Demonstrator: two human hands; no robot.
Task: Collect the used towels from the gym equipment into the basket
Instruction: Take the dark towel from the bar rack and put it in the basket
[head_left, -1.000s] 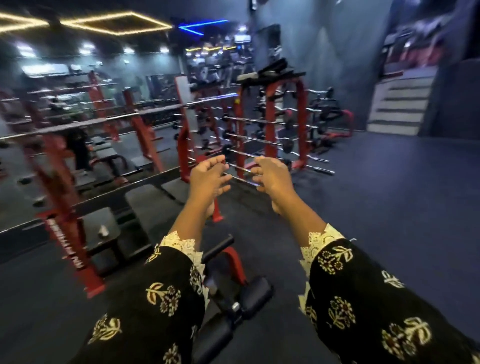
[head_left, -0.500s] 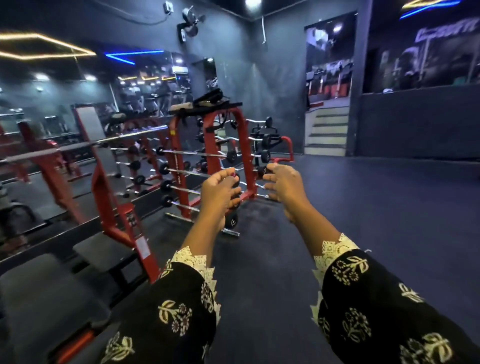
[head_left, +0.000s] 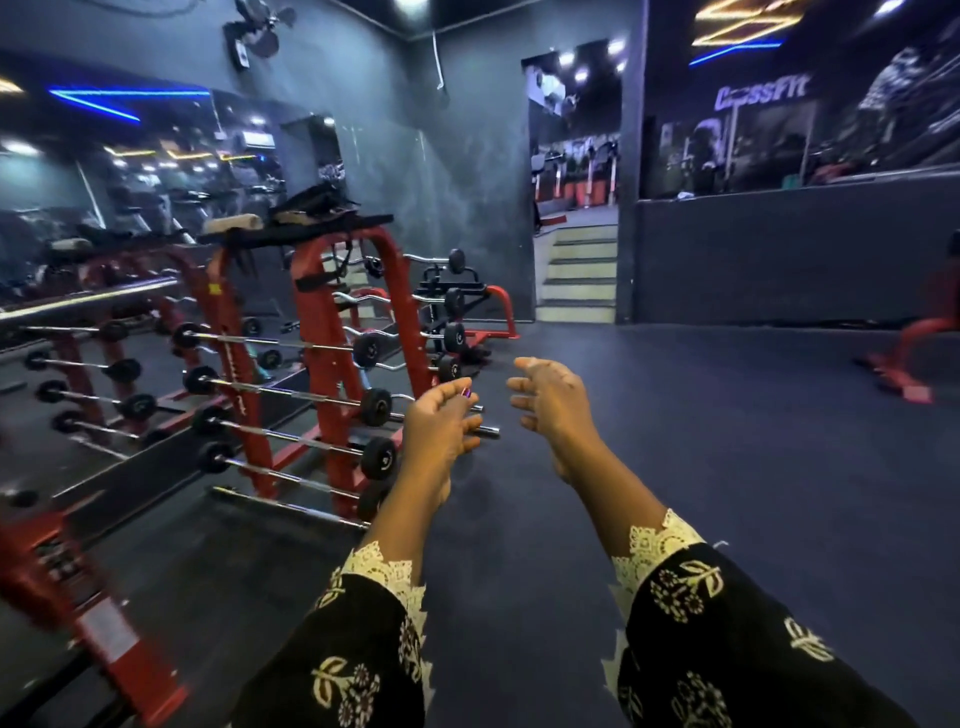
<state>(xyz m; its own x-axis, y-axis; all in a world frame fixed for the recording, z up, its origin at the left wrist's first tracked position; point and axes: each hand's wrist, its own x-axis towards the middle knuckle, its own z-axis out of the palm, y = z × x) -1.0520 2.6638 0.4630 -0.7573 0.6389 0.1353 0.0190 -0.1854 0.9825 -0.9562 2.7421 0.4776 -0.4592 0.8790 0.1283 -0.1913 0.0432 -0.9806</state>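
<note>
Both arms reach forward over the dark gym floor. My left hand (head_left: 440, 418) and my right hand (head_left: 548, 397) hang in the air side by side, fingers loosely curled, holding nothing. Ahead on the left stands a red barbell rack (head_left: 322, 332). On its top lie a rolled beige towel (head_left: 232, 223) and a dark crumpled cloth (head_left: 314, 201). Both hands are well short of the rack top. No basket is in view.
Barbells (head_left: 280, 397) stick out from the rack toward me. A mirror wall (head_left: 130, 208) runs along the left. A red bench frame (head_left: 88, 608) stands near at lower left. Steps (head_left: 579, 275) rise at the back. Another red frame (head_left: 914, 343) sits far right.
The view has swung right and moved closer to the barbell rack. The benches slid out of sight on the left. My fingers have loosened and spread a little.
</note>
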